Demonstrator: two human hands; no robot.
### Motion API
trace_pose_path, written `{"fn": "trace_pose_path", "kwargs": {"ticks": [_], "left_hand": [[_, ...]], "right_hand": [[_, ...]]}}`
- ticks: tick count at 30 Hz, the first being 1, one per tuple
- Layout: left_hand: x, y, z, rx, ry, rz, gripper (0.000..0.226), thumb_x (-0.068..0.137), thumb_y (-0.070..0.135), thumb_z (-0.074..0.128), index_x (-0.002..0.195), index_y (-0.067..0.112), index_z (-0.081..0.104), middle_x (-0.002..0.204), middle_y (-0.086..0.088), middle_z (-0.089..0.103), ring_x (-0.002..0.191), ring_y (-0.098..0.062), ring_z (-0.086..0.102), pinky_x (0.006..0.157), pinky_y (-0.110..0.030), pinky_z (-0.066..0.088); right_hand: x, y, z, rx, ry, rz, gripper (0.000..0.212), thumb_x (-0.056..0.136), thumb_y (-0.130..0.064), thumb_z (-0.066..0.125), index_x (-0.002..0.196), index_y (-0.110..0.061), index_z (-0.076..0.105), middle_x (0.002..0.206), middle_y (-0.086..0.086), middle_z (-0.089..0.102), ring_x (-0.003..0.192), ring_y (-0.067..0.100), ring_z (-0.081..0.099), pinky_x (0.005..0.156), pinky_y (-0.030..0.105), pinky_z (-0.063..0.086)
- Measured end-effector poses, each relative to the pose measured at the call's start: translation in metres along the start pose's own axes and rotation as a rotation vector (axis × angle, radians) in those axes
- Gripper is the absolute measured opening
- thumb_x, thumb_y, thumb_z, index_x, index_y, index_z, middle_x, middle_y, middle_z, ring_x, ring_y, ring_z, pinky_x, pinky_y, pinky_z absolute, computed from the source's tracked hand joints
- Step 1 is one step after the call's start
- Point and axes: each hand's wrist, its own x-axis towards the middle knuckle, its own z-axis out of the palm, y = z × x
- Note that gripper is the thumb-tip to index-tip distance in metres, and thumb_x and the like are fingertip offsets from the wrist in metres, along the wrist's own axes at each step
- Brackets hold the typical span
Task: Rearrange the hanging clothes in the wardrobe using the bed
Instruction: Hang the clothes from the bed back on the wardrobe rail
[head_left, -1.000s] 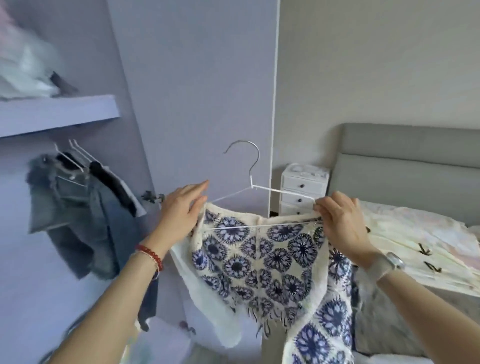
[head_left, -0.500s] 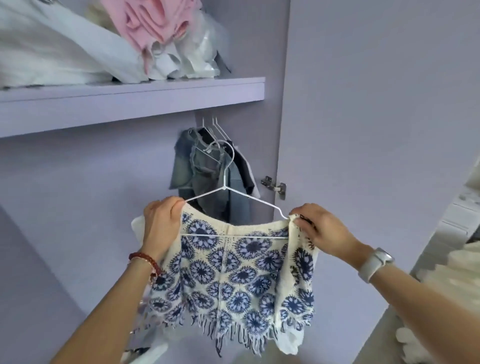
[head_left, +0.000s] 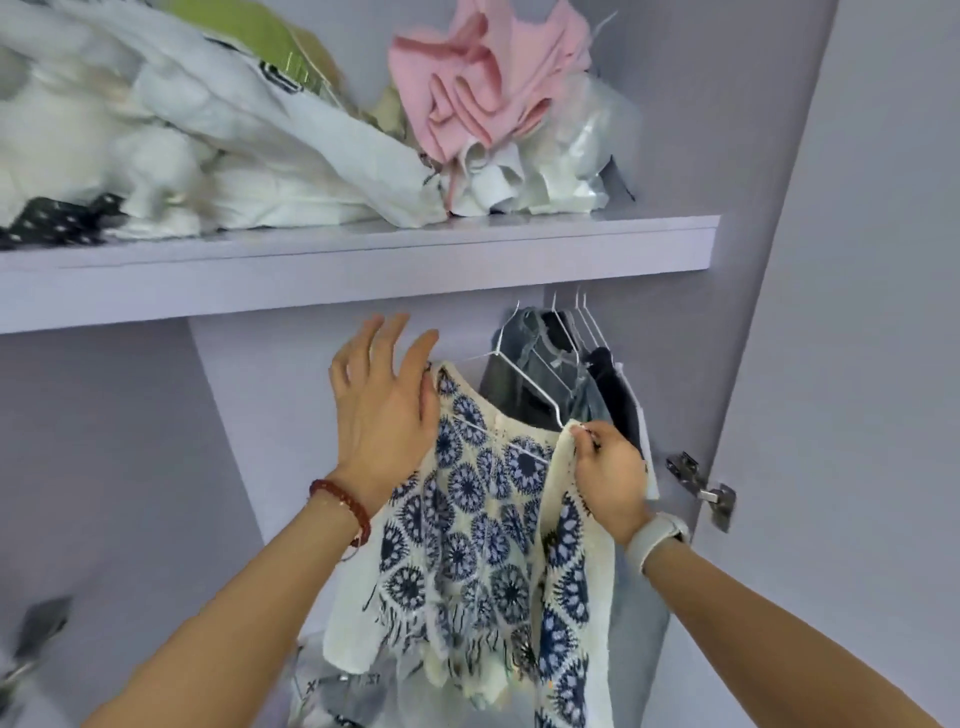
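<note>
Patterned garment on white wire hanger, up under wardrobe shelf front edge, just left of denim clothes already hanging at right end. Hanger's long axis slants from upper left down to lower right; hook hidden behind shelf edge, so cannot tell if seated on rail.

Right hand pinches garment's right shoulder at hanger's low end. Left hand at high end, fingers spread and straight, gripping nothing. Lavender wardrobe interior; folded white and pink textiles piled on shelf.

Left hand raised, fingers spread; right hand apparently pinching.
</note>
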Motion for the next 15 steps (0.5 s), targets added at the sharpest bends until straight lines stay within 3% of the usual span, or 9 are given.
{"fn": "trace_pose_path", "kwargs": {"ticks": [3,6,15], "left_hand": [[0.029,0.013,0.021,0.208,-0.043,0.036,0.058,0.080,0.015,0.057,0.136,0.015,0.044,0.147,-0.018,0.032,0.135,-0.042,0.026,0.106,-0.060,0.020],[0.051,0.018,0.044,0.295,-0.081,-0.048,0.072,0.080,0.021,0.060,0.144,0.018,0.028,0.151,-0.017,0.020,0.138,-0.043,0.016,0.107,-0.062,0.012],[0.064,0.014,0.071,0.424,-0.023,-0.100,0.080,0.076,0.025,0.065,0.145,0.017,0.024,0.150,-0.018,0.023,0.137,-0.037,0.004,0.106,-0.062,0.014]], "right_hand": [[0.044,-0.010,0.020,0.099,0.045,0.109,0.028,0.095,-0.025,0.043,0.099,-0.002,0.058,0.087,0.017,0.066,0.084,0.036,0.061,0.068,0.033,0.042],[0.085,-0.020,0.035,0.145,0.082,0.139,0.027,0.096,-0.022,0.042,0.098,0.000,0.056,0.089,0.023,0.065,0.083,0.040,0.060,0.066,0.037,0.044],[0.144,0.007,0.073,0.114,-0.132,0.189,0.026,0.095,-0.014,0.038,0.112,-0.001,0.053,0.105,0.026,0.061,0.096,0.039,0.058,0.067,0.033,0.037]]}}
